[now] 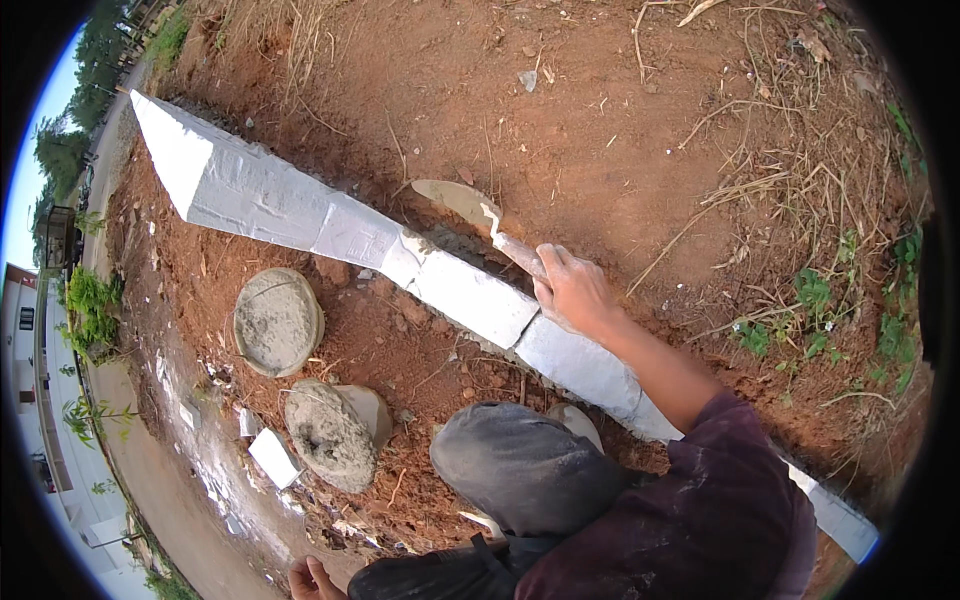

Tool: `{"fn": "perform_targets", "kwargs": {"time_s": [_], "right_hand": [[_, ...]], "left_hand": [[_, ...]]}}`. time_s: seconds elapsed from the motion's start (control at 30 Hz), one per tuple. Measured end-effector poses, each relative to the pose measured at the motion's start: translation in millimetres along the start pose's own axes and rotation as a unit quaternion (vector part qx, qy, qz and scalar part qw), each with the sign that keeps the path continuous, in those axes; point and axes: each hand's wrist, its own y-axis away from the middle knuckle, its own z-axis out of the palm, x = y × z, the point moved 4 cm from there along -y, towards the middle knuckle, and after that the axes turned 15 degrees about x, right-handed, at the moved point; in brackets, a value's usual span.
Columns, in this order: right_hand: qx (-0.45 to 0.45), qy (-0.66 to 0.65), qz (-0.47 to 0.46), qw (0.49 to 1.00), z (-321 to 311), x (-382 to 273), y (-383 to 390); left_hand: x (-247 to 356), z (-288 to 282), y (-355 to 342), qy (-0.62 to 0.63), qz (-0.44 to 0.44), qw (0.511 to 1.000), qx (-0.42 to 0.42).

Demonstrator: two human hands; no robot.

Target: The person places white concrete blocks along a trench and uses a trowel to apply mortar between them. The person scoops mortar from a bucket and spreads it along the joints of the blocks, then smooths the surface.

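My right hand (575,287) is closed around the handle of a trowel (458,202), reaching across a low row of white blocks (475,295). The trowel's flat, mortar-coloured blade lies over the soil just beyond the blocks, joined to the handle by a bent neck. At the lower edge my left hand (315,580) shows only in part, beside my dark-clothed knee. Its thumb and a finger are apart, and nothing is visible in it. Grey mortar fills a round pan (318,318) left of the row; a second heap of wet mortar (328,435) sits nearer me.
The block row runs diagonally from the far left to the near right, its left end tall and angular. A loose white block piece (273,458) lies by the mortar. Red soil, dry stalks and green weeds (812,290) surround it; a path and white building stand left.
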Motion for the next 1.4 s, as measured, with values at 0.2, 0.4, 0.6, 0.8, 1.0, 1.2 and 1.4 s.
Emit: {"fn": "perform_targets", "kwargs": {"time_s": [0.2, 0.4, 0.6, 0.8, 1.0, 1.2, 1.4], "right_hand": [[0.06, -0.038, 0.051, 0.996, -46.4, 22.5, 55.8], [0.125, 0.017, 0.04, 0.991, -85.3, 35.1, 144.1], [0.181, 0.157, 0.046, 0.97, -123.7, 61.6, 246.4], [0.195, 0.209, 0.115, 0.951, -129.6, 76.7, 306.7], [0.196, 0.186, 0.115, 0.956, -107.1, 85.2, 324.6], [0.148, 0.171, 0.117, 0.967, -98.4, 95.0, 320.2], [0.121, 0.16, 0.14, 0.97, -93.8, 94.5, 320.2]], "left_hand": [[147.3, 73.5, -14.4, 0.021, 0.24, 0.958, -0.153], [242.3, 179.0, 49.1, 0.092, 0.464, 0.811, -0.345], [307.6, 294.0, 124.6, 0.171, 0.643, 0.708, -0.239], [299.8, 424.3, 153.8, 0.153, 0.633, 0.757, 0.05], [289.2, 439.8, 167.4, 0.138, 0.593, 0.793, 0.009], [288.8, 453.8, 160.1, 0.155, 0.603, 0.782, 0.031], [286.7, 454.1, 155.4, 0.14, 0.603, 0.785, 0.04]]}}
